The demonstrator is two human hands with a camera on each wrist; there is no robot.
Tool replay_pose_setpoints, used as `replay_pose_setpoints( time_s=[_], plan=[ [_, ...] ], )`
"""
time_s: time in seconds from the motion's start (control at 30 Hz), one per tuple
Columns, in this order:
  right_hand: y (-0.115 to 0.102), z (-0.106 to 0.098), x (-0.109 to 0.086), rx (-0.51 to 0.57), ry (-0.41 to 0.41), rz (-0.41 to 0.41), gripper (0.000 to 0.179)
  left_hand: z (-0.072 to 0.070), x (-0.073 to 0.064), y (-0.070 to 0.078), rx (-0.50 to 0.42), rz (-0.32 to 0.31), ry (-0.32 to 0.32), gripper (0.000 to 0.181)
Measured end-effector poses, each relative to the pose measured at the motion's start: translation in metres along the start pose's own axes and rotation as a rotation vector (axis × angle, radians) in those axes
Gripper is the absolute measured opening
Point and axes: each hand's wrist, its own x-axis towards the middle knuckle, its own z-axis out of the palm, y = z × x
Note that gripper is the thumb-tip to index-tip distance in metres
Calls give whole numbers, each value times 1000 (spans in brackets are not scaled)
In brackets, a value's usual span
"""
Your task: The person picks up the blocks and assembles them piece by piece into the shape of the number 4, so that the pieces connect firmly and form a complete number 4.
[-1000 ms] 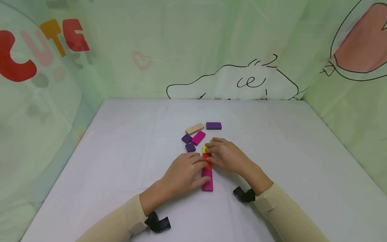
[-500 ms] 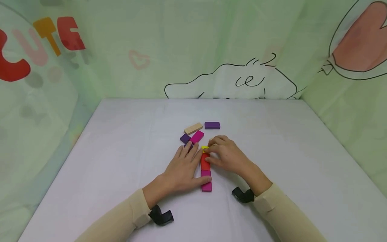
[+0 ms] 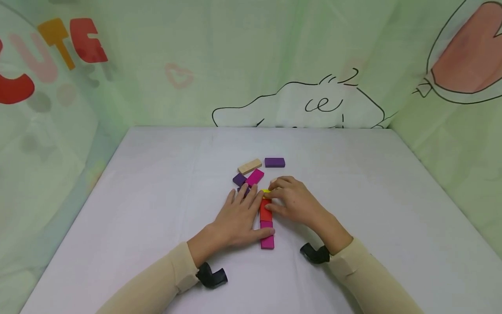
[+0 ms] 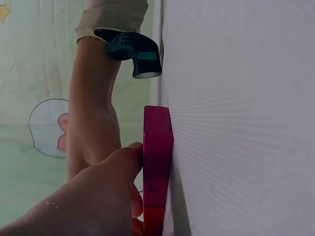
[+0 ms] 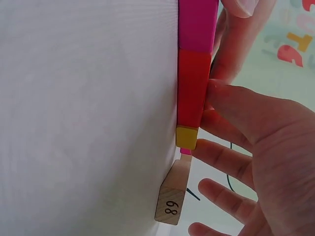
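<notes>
A magenta block (image 3: 267, 242), a red block (image 3: 266, 213) and a small yellow block (image 3: 266, 191) lie end to end in a straight row on the table. My left hand (image 3: 237, 220) is spread flat from the left, its thumb across the magenta block and its fingers straight beside the row. From the right, my right hand (image 3: 294, 198) rests its thumb on the red block and a fingertip at the yellow one. Its other fingers stretch loosely past the row's far end. Beyond the yellow block, a plain wooden block (image 5: 171, 201) with a printed number shows in the right wrist view.
Behind the hands are a plain wooden block (image 3: 249, 166), a purple block (image 3: 274, 162), a tilted magenta block (image 3: 255, 177) and a small purple block (image 3: 239, 179). Another small purple block lies partly under my left fingertips. A printed curtain (image 3: 251, 52) stands behind the white table (image 3: 353, 165).
My left hand has gone from curled fingers over the red block to spread fingers on its left, uncovering that block. My right hand stays almost in place. The view shifts slightly.
</notes>
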Motion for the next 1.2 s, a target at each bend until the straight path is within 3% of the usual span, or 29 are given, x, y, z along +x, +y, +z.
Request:
replay_pose_setpoints(
  time_s=[0.23,0.37,0.6,0.8,1.07,1.2],
  plan=[
    [0,-5,4,-8,-39,18,35,-3,0,2,32,8,-7,101],
    [6,-7,5,57,-29,16,29,-2,2,3,47,18,-7,101],
    [27,-7,12,302,115,218,25,-2,3,4,70,4,-22,101],
    [44,-4,25,290,175,336,31,-2,3,2,65,-8,-28,101],
    [55,0,41,242,164,331,34,-5,2,3,59,-4,-32,100],
    [57,3,45,233,143,370,35,-6,2,3,62,0,-23,99]
  ],
)
